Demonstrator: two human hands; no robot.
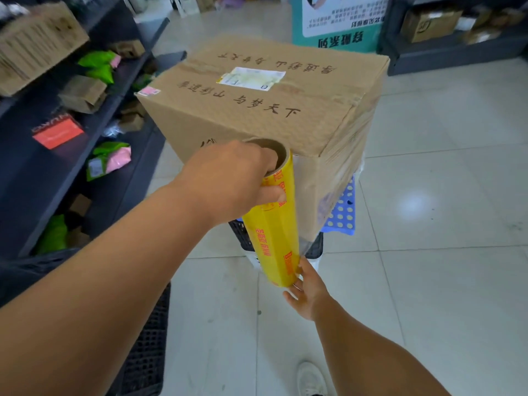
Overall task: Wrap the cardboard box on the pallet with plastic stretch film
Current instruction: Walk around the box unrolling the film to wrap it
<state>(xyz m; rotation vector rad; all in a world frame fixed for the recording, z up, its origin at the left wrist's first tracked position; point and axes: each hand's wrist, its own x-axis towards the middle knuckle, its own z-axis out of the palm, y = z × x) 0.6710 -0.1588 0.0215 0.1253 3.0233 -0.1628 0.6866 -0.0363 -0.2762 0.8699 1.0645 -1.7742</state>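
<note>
Tiled stockroom floor (428, 195), dark shelves (57, 172) of parcels along the left side, a teal sign (337, 24) at the back. Box (265, 101) sits centre frame on stacked plastic supports: a blue perforated piece (343, 207) over a black crate (243, 235); if that's the pallet, it's a makeshift one. Film (340, 172) already shows glossy and wrinkled on the box's right face and near corner, so wrapping looks underway, not finished. Yellow roll (274, 221) stands roughly upright, just beside the near corner, likely so the film pays out flat against the side. Left hand (228, 178) grips the roll's top end, fingers curled over the rim into the cardboard core, thumb pressed on the outside; that works as an axle grip so the roll can spin. Right hand (307, 290) is under the roll's bottom end, fingers mostly spread and touching it, cupping rather than clamping; can't tell whether any finger is inside the core. Judgement: next is carrying the roll round the corner under tension. Risk is film bunching at the corner. A white shoe (311, 378) shows at the bottom edge.
</note>
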